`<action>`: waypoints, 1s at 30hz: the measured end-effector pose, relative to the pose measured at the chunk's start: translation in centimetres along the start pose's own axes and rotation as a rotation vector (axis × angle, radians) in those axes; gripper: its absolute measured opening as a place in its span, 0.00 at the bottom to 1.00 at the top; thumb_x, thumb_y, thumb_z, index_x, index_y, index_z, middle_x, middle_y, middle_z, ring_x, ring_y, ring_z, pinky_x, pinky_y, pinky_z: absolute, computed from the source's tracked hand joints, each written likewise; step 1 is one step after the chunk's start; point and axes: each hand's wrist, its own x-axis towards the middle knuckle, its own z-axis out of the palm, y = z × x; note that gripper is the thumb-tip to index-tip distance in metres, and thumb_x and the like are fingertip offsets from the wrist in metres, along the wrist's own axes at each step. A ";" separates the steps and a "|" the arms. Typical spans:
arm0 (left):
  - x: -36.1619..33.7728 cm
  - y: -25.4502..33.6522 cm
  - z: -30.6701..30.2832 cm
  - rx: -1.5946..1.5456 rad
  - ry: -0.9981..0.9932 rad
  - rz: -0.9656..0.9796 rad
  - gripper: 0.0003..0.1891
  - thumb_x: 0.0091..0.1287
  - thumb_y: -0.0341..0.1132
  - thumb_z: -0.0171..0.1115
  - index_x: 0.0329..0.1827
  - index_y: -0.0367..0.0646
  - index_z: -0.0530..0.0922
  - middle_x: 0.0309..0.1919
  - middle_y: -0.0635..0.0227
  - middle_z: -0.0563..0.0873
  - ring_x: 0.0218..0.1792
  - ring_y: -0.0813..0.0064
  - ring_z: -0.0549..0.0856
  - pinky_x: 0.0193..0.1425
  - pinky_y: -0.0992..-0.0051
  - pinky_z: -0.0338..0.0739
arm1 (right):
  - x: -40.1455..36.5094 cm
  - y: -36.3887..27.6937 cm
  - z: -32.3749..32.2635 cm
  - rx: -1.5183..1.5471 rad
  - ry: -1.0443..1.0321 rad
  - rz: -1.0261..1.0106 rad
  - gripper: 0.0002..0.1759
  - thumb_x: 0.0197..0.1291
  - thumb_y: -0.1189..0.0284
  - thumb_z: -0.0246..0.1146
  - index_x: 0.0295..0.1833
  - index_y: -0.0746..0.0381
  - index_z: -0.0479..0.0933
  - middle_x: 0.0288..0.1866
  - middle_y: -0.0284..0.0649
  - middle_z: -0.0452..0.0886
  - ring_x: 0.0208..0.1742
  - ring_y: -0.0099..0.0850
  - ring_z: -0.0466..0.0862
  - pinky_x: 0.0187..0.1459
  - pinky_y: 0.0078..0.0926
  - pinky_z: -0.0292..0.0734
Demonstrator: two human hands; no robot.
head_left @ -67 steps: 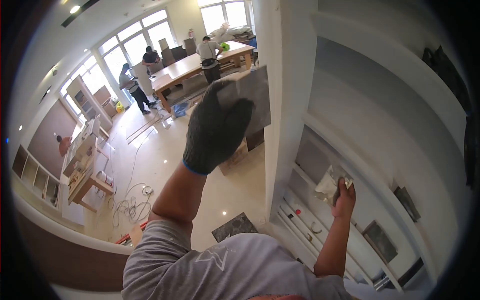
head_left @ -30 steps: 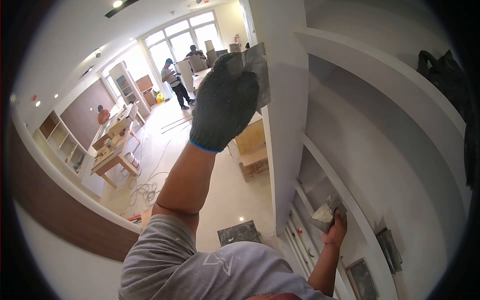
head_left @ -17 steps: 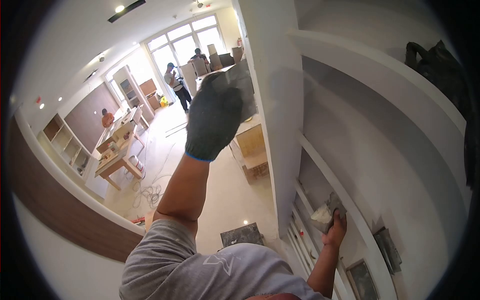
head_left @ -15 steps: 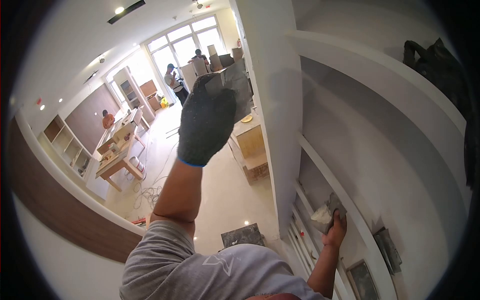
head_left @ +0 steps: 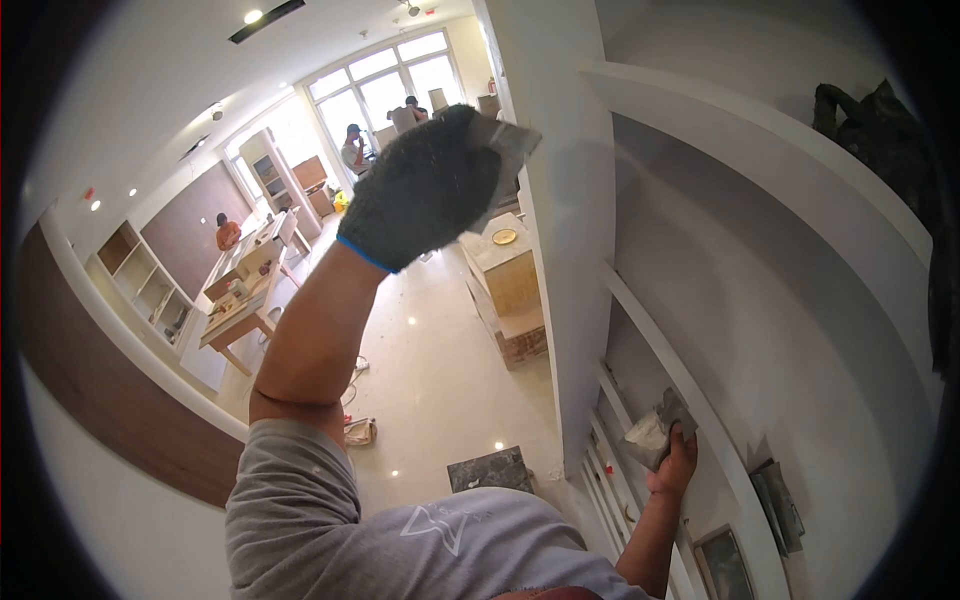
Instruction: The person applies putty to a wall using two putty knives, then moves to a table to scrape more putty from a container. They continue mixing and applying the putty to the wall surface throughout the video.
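My left hand [head_left: 420, 195], in a dark knit glove with a blue cuff, is raised and closed around a flat grey putty blade [head_left: 517, 145]. The blade's far end is at the front edge of the white upright panel [head_left: 560, 200]; whether it touches is hard to make out. Bare and lower on the right, my right hand [head_left: 677, 465] grips another putty knife [head_left: 680, 408] carrying a lump of whitish putty [head_left: 647, 432]. It is held in front of the white shelves [head_left: 690, 370].
A black bag [head_left: 880, 140] lies on an upper shelf, and flat dark tools [head_left: 776, 505] rest lower down. Behind are a wooden box [head_left: 510, 285] with a yellow roll [head_left: 505, 236] on it, a workbench [head_left: 240, 318], a dark slab [head_left: 490, 470] and several people.
My left hand has tilted rightward, bringing the blade to the panel's edge, while its forearm and elbow swung left. My right hand stays nearly where it was. The view has shifted slightly.
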 end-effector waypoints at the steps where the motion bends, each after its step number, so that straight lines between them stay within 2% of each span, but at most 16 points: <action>1: 0.3 -0.5 -0.3 -0.117 0.017 -0.051 0.07 0.63 0.35 0.61 0.38 0.41 0.80 0.39 0.58 0.83 0.43 0.62 0.85 0.46 0.67 0.82 | 0.2 0.4 -0.5 0.001 -0.001 -0.009 0.24 0.68 0.66 0.61 0.66 0.64 0.70 0.60 0.41 0.78 0.59 0.36 0.79 0.61 0.37 0.73; 4: 1.7 -1.8 -1.1 -0.380 0.014 -0.293 0.11 0.69 0.38 0.59 0.47 0.40 0.78 0.35 0.57 0.86 0.37 0.59 0.86 0.44 0.65 0.81 | 0.1 0.3 -0.5 -0.005 0.006 -0.004 0.25 0.68 0.66 0.62 0.66 0.64 0.69 0.60 0.41 0.78 0.60 0.36 0.79 0.61 0.37 0.73; 5: 1.9 -2.5 -0.9 -0.374 -0.009 -0.323 0.12 0.68 0.39 0.60 0.46 0.40 0.78 0.34 0.57 0.86 0.35 0.61 0.86 0.42 0.66 0.81 | 0.1 0.2 -0.5 -0.009 0.010 0.002 0.25 0.68 0.66 0.62 0.66 0.64 0.69 0.60 0.41 0.78 0.60 0.37 0.79 0.61 0.37 0.73; 6: 2.1 -3.2 -1.0 -0.350 0.066 -0.270 0.12 0.68 0.39 0.61 0.46 0.40 0.78 0.33 0.57 0.86 0.34 0.63 0.86 0.41 0.67 0.81 | 0.1 0.2 -0.5 -0.009 0.012 -0.003 0.25 0.68 0.66 0.62 0.66 0.64 0.69 0.60 0.42 0.78 0.60 0.37 0.79 0.61 0.37 0.73; 8: 2.9 -3.2 -2.0 -0.408 0.041 -0.556 0.13 0.68 0.40 0.62 0.45 0.39 0.78 0.31 0.57 0.86 0.32 0.65 0.86 0.40 0.68 0.82 | 0.1 0.3 -0.4 -0.008 0.013 -0.012 0.25 0.68 0.65 0.62 0.66 0.64 0.70 0.61 0.42 0.78 0.60 0.37 0.79 0.61 0.37 0.73; 10: 2.1 -3.0 -2.7 -0.183 0.094 -0.270 0.12 0.63 0.37 0.62 0.46 0.40 0.81 0.34 0.59 0.85 0.38 0.65 0.86 0.40 0.67 0.84 | 0.1 0.3 -0.4 -0.006 0.009 -0.020 0.25 0.68 0.65 0.62 0.66 0.64 0.69 0.61 0.41 0.78 0.60 0.37 0.79 0.62 0.37 0.73; 12: 1.6 -1.4 -4.0 0.214 0.072 0.076 0.17 0.62 0.35 0.62 0.53 0.43 0.80 0.37 0.61 0.85 0.39 0.68 0.85 0.40 0.69 0.84 | 0.2 0.4 -0.4 -0.009 0.003 -0.034 0.25 0.68 0.65 0.62 0.67 0.64 0.69 0.61 0.42 0.78 0.61 0.37 0.78 0.62 0.37 0.73; 13: 1.1 -0.4 -4.0 0.142 0.054 0.082 0.16 0.62 0.35 0.61 0.53 0.43 0.80 0.38 0.62 0.85 0.38 0.67 0.84 0.40 0.67 0.84 | 0.3 0.5 -0.5 -0.014 0.000 -0.044 0.26 0.68 0.65 0.62 0.67 0.64 0.69 0.61 0.42 0.78 0.61 0.37 0.78 0.62 0.37 0.73; 15: 0.0 0.5 -2.8 -0.023 0.155 0.217 0.14 0.65 0.35 0.58 0.52 0.42 0.80 0.39 0.61 0.84 0.38 0.64 0.84 0.43 0.64 0.83 | 0.1 0.4 -0.5 -0.027 0.009 -0.028 0.26 0.68 0.65 0.61 0.68 0.64 0.68 0.62 0.42 0.77 0.61 0.37 0.78 0.62 0.37 0.73; 16: -0.4 1.4 -2.3 -0.413 -0.162 -0.212 0.13 0.67 0.34 0.54 0.51 0.40 0.80 0.40 0.59 0.83 0.39 0.61 0.85 0.45 0.63 0.82 | -0.1 0.0 -0.2 -0.034 0.020 -0.004 0.27 0.68 0.65 0.61 0.68 0.64 0.67 0.62 0.42 0.77 0.61 0.37 0.78 0.62 0.37 0.73; 20: -1.0 2.0 -0.1 -0.517 -0.163 -0.263 0.11 0.68 0.37 0.57 0.47 0.40 0.80 0.35 0.54 0.86 0.35 0.58 0.86 0.40 0.64 0.81 | 0.2 0.3 -0.4 -0.047 0.000 -0.046 0.27 0.68 0.65 0.61 0.69 0.63 0.66 0.63 0.42 0.76 0.62 0.37 0.78 0.62 0.37 0.72; 23: -0.8 0.8 0.8 -0.349 -0.081 -0.099 0.10 0.65 0.34 0.55 0.41 0.37 0.81 0.38 0.54 0.83 0.39 0.58 0.86 0.42 0.63 0.83 | 0.0 0.1 0.0 -0.038 0.021 -0.041 0.27 0.68 0.65 0.61 0.68 0.63 0.67 0.62 0.41 0.77 0.61 0.37 0.78 0.62 0.38 0.72; 26: 0.7 0.1 -1.3 -0.106 -0.081 -0.049 0.10 0.65 0.34 0.55 0.37 0.37 0.81 0.37 0.53 0.83 0.38 0.58 0.86 0.41 0.62 0.84 | -0.3 -0.5 0.8 -0.003 0.027 -0.033 0.25 0.66 0.65 0.65 0.62 0.69 0.71 0.58 0.44 0.80 0.57 0.35 0.81 0.58 0.33 0.76; 29: 1.8 -1.3 -1.3 -0.354 -0.091 -0.398 0.09 0.65 0.34 0.56 0.34 0.38 0.81 0.38 0.54 0.84 0.37 0.59 0.87 0.39 0.63 0.86 | -0.1 -0.2 0.5 -0.038 0.084 -0.038 0.24 0.66 0.65 0.65 0.62 0.68 0.72 0.58 0.43 0.80 0.56 0.35 0.81 0.58 0.33 0.76; 30: 1.6 -2.0 -1.3 -0.068 0.076 -0.067 0.08 0.65 0.32 0.56 0.33 0.39 0.80 0.40 0.55 0.83 0.37 0.59 0.87 0.39 0.65 0.86 | -0.2 -0.2 0.5 -0.032 0.074 -0.038 0.24 0.66 0.65 0.65 0.62 0.67 0.72 0.58 0.43 0.80 0.56 0.35 0.81 0.58 0.33 0.76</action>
